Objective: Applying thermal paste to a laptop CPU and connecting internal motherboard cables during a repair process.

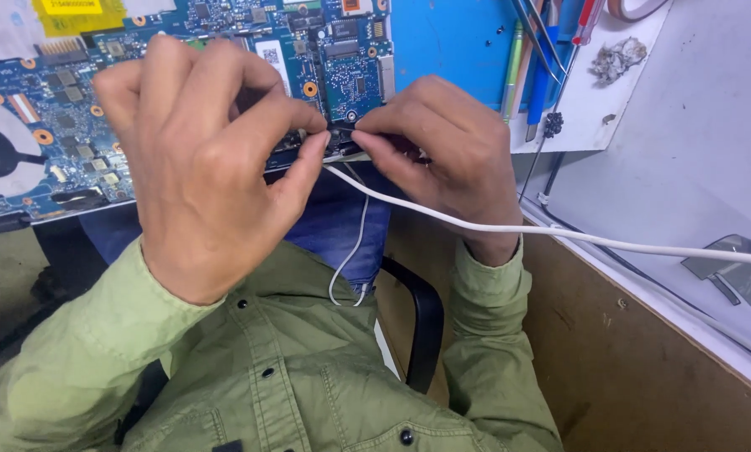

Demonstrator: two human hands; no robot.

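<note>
1. I see a small dark part [340,134] at the near edge of the blue circuit board [66,109], possibly a connector.
2. My left hand [200,159] pinches it, fingertips together.
3. My right hand [451,151] pinches it from the other side.
4. A white cable [560,234] runs under my right wrist.

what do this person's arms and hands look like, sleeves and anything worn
Both hands, the left hand and the right hand, are bare: no gloves, rings or watch show. Both arms wear long olive-green shirt sleeves of a light woven cloth, ending in buttoned-style cuffs at the wrists. The same shirt has dark round snap buttons and stitched seams down the front.
</note>
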